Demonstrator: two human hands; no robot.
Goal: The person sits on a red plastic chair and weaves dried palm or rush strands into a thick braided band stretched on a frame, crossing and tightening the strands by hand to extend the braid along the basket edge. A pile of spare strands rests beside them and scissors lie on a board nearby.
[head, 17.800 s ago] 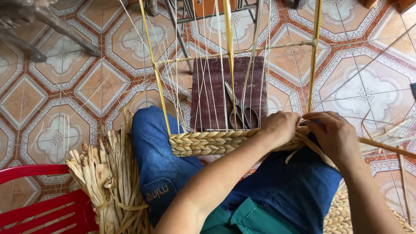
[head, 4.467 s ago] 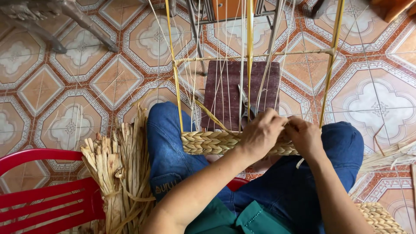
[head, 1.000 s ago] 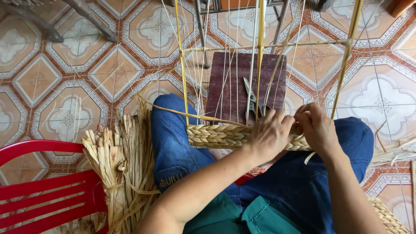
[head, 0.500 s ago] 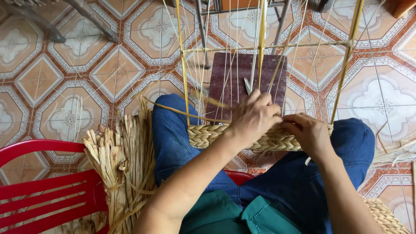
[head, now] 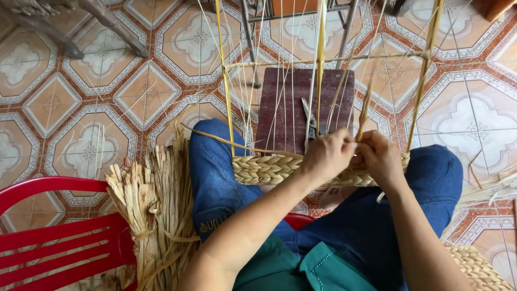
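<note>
A woven band of dried straw (head: 269, 168) runs across a frame of upright yellow sticks (head: 225, 81) and thin strings, resting over my knees. My left hand (head: 327, 155) grips the top edge of the band near its middle. My right hand (head: 379, 157) is beside it, touching it, and pinches a loose straw strand (head: 365, 108) that points upward. A pair of scissors (head: 310, 118) lies on a dark wooden stool (head: 284, 108) just behind the hands.
A tied bundle of dried straw (head: 153, 205) stands by my left knee, next to a red plastic chair (head: 59, 237). Another woven piece (head: 479, 269) lies at the lower right. Loose straw (head: 493, 186) lies on the tiled floor at the right. Metal chair legs (head: 113, 24) stand at the upper left.
My left hand came back from high on the strings to the band's edge. My right hand moved up against it, and a strand now sticks up between them.
</note>
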